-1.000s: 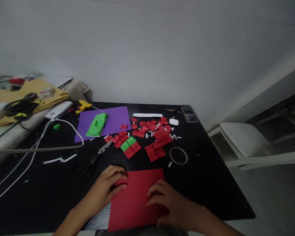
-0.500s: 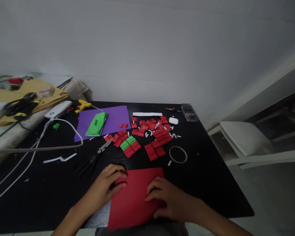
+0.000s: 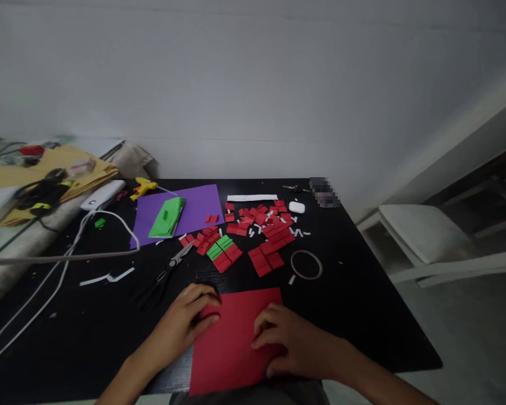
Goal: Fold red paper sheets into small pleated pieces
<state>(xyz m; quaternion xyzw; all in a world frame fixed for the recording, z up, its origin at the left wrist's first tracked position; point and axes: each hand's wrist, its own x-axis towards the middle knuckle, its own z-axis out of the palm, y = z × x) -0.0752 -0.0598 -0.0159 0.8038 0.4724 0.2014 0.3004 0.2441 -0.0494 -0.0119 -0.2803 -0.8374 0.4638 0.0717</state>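
Note:
A red sheet of paper (image 3: 236, 349) lies at the table's near edge, close to my lap. My left hand (image 3: 189, 315) rests over its left edge, thumb and fingers apart and gently bent. On the right side of the sheet sits my right hand (image 3: 284, 343), its fingers curved and the thumb spread from them, gripping nothing. Beyond my left hand are black-handled scissors (image 3: 164, 275), blades pointing away. Folded red paper pieces (image 3: 259, 219) are gathered past the sheet, and a green and red folded piece (image 3: 224, 253) lies nearest my left hand.
A green paper stack (image 3: 167, 216) lies on purple paper (image 3: 202, 205) beside a yellow glue gun (image 3: 143, 187). White cables (image 3: 63, 264) cross the left side. A clear ring (image 3: 306, 265), a white case (image 3: 297, 207) and paper scraps are on the right. A white chair (image 3: 425, 233) stands beyond the table.
The view has shifted slightly. Both hands stay on the red sheet in nearly the same pose, and the sheet has barely moved.

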